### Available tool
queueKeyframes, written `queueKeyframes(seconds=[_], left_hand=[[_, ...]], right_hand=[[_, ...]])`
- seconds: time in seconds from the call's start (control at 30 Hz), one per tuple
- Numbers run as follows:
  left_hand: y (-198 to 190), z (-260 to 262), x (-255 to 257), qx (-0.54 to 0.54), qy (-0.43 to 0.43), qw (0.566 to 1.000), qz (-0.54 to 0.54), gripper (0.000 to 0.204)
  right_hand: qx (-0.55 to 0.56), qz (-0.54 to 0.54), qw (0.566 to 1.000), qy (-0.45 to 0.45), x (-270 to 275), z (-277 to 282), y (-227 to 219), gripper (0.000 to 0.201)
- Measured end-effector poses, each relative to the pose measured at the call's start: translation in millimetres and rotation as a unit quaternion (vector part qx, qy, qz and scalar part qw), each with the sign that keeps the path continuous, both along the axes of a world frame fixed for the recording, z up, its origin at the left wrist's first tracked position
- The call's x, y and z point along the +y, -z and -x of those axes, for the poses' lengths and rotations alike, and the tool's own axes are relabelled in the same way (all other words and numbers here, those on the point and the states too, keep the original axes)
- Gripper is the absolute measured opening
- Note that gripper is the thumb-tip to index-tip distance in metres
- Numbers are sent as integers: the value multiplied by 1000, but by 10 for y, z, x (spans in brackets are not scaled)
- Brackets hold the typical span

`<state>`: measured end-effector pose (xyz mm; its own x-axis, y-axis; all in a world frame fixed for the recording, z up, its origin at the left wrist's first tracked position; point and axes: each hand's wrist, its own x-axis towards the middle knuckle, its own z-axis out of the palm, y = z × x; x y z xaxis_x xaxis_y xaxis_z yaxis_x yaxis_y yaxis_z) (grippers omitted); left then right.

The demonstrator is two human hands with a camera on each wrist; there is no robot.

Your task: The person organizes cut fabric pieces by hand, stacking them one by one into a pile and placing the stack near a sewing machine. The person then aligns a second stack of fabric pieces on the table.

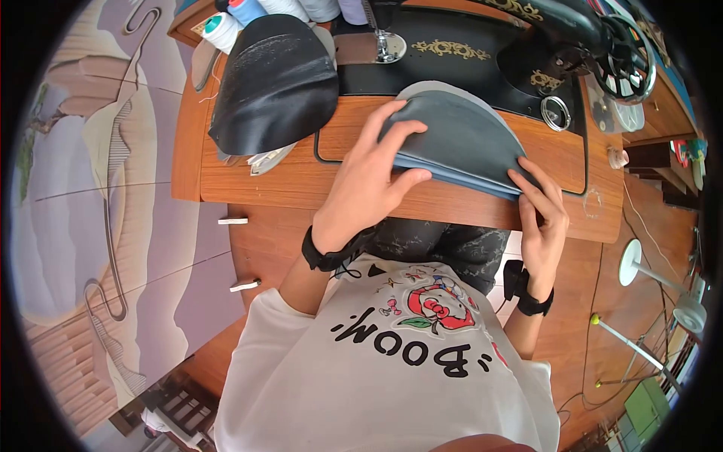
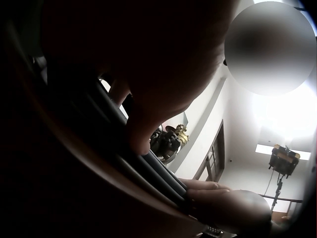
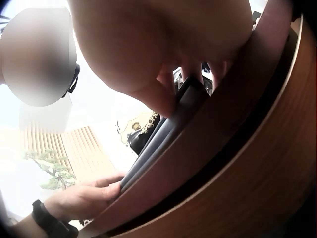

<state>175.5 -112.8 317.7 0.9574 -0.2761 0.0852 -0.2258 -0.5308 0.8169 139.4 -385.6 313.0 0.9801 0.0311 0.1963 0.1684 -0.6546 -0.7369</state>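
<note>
A stack of dark half-round pieces (image 1: 459, 139), with a lighter grey edge along the curved side, lies on the wooden table near its front edge. My left hand (image 1: 369, 169) rests on its left end, fingers spread on top and thumb at the straight edge. At the right end my right hand (image 1: 542, 211) touches the top and edge with bent, relaxed fingers. The left wrist view shows the left thumb (image 2: 141, 136) against the layered edge (image 2: 158, 173). In the right wrist view, the right thumb (image 3: 163, 99) lies against the layers (image 3: 158, 139).
A black sewing machine (image 1: 542, 45) stands behind on its dark bed. Black curved pieces (image 1: 275, 87) lie at the left over paler ones, beside thread spools (image 1: 221, 32). A round metal-rimmed item (image 1: 556, 113) sits at the right, with a small spool (image 1: 617, 157) near the table's right edge.
</note>
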Motion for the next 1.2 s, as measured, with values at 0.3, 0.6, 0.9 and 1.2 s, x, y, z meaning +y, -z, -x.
queueKeyframes(seconds=[0.3,0.6,0.9,1.2], left_hand=[[-52,4,6,3,-53,999,7,51],[-68,23,8,-30,-66,997,-16,52],[-312,-111,485,-193,-135,966,-107,42],[-380,-394,1318,-209,-247,908,-265,26]], right_hand=[[6,9,1000,-8,3,-34,27,41],[10,56,998,-8,69,-75,-13,40],[4,31,999,-5,44,-63,18,38],[-17,20,1000,-2,7,-65,70,36]])
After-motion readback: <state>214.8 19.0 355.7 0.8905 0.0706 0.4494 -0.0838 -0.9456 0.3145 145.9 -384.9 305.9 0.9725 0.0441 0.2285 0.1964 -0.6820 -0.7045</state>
